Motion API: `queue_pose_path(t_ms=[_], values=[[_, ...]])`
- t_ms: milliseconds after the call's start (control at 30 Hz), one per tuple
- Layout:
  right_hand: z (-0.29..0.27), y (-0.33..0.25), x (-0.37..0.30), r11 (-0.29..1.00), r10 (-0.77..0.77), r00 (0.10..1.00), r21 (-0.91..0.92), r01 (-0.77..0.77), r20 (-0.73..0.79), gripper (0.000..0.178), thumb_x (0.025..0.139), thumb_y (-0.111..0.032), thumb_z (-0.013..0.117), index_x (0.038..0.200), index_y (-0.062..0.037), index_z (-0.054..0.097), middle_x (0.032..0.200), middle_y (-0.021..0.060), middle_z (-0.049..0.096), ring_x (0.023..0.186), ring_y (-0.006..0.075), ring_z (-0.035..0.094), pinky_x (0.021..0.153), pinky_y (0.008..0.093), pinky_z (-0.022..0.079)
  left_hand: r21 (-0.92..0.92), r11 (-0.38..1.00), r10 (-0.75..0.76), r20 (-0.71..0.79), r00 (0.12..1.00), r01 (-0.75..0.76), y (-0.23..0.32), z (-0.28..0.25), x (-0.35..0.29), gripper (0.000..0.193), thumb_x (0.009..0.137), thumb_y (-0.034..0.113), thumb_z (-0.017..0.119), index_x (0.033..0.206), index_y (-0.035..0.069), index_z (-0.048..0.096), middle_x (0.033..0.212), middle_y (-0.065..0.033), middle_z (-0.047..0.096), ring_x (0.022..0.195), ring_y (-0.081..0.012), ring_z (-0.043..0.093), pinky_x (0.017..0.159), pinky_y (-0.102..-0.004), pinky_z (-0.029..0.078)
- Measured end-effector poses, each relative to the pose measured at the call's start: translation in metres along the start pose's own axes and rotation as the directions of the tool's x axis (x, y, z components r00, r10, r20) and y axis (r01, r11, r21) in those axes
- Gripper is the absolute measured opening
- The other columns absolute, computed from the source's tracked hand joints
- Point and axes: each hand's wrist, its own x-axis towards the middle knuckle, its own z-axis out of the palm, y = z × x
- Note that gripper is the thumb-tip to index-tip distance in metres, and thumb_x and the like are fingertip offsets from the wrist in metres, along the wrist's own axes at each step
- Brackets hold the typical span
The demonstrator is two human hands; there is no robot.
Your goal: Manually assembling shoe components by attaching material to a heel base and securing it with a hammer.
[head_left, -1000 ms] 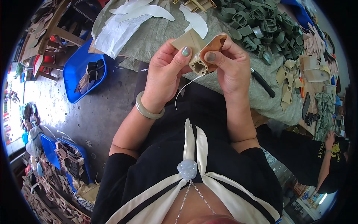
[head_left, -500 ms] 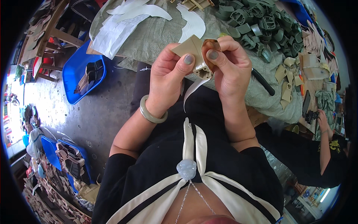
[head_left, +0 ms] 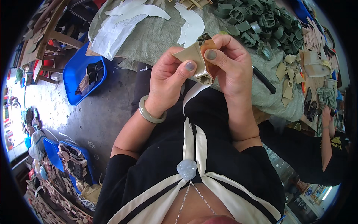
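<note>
Above my lap, both hands hold a shoe heel (head_left: 204, 78) partly wrapped in glossy beige covering material (head_left: 191, 55). Its hollow, ribbed end faces me. My left hand (head_left: 166, 80) pinches the left flap of the covering, thumb pressed on the front near the heel. With thumb and fingers closed, my right hand (head_left: 234, 67) grips the covering's other side, where a shiny brownish face shows. From the heel's lower end a narrow pale strip (head_left: 193, 92) hangs in a curve. The fingers behind the heel are partly hidden.
Green shoe heels (head_left: 268, 26) are heaped on the cloth-covered table (head_left: 156, 37), near white cut pieces (head_left: 192, 24). Right of my hand lie a black-handled tool (head_left: 264, 80) and several beige heels (head_left: 287, 76). A blue bin (head_left: 71, 84) stands left; a co-worker's arm (head_left: 327, 138) is at right.
My right hand has shifted slightly and folded its side of the covering, so the top edge looks different. The heel is tilted a little and sits slightly lower. Both hands keep their hold.
</note>
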Motion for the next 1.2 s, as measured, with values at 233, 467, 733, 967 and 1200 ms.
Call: queue_pose_path(t_ms=[233,467,733,967,1200], values=[[-0.014,-0.018,0.007,0.977,0.161,0.964,-0.171,-0.125,0.214,0.017,0.072,-0.002,0.074,0.082,-0.0017,0.06,0.077,0.0029,0.061,0.067,0.0069,0.057,0.06,0.0191,0.045,0.04,0.995,-0.099,0.133,0.986,0.094,0.0,-0.01,-0.002,0.016,0.091,0.016,0.06,0.099,0.003,0.056,0.088,0.0007,0.058,0.077,-0.0042,0.051,0.072,-0.0191,0.044],[-0.02,-0.036,0.011,0.871,0.373,0.874,-0.442,-0.214,0.312,0.022,0.066,-0.004,0.078,0.081,-0.0022,0.062,0.076,0.0007,0.059,0.069,0.0081,0.054,0.065,0.021,0.043,0.14,0.97,-0.222,0.197,0.955,0.197,0.01,-0.015,-0.006,0.016,0.091,0.016,0.06,0.098,0.002,0.057,0.084,0.0012,0.059,0.078,-0.0047,0.052,0.073,-0.0198,0.044],[-0.023,-0.038,0.03,0.56,0.425,0.828,-0.825,0.078,0.367,0.008,0.068,-0.001,0.071,0.072,-0.0005,0.063,0.067,0.001,0.06,0.066,0.0085,0.055,0.063,0.0227,0.043,0.704,0.707,-0.241,0.151,0.959,0.067,0.007,-0.019,-0.002,0.019,0.09,0.013,0.06,0.102,-0.001,0.058,0.087,-0.0027,0.064,0.08,-0.0079,0.059,0.073,-0.0225,0.048],[-0.024,-0.012,0.033,0.847,0.417,0.833,-0.487,-0.211,0.364,0.019,0.077,-0.01,0.071,0.092,-0.0018,0.063,0.08,0.0,0.063,0.077,0.0053,0.058,0.071,0.0196,0.045,-0.086,0.953,-0.29,0.007,0.957,0.289,-0.015,-0.027,-0.007,0.02,0.09,0.02,0.061,0.103,0.005,0.057,0.09,-0.0011,0.061,0.08,-0.0078,0.058,0.073,-0.0237,0.05],[-0.023,0.001,0.007,0.904,0.369,0.875,-0.341,-0.258,0.315,0.021,0.07,-0.006,0.072,0.084,-0.0025,0.057,0.076,0.0007,0.057,0.071,0.0074,0.053,0.065,0.0223,0.044,-0.055,0.945,-0.323,-0.021,0.946,0.321,-0.011,-0.023,-0.009,0.018,0.094,0.02,0.054,0.104,0.005,0.054,0.094,-0.0017,0.06,0.082,-0.0084,0.058,0.074,-0.0253,0.05]])
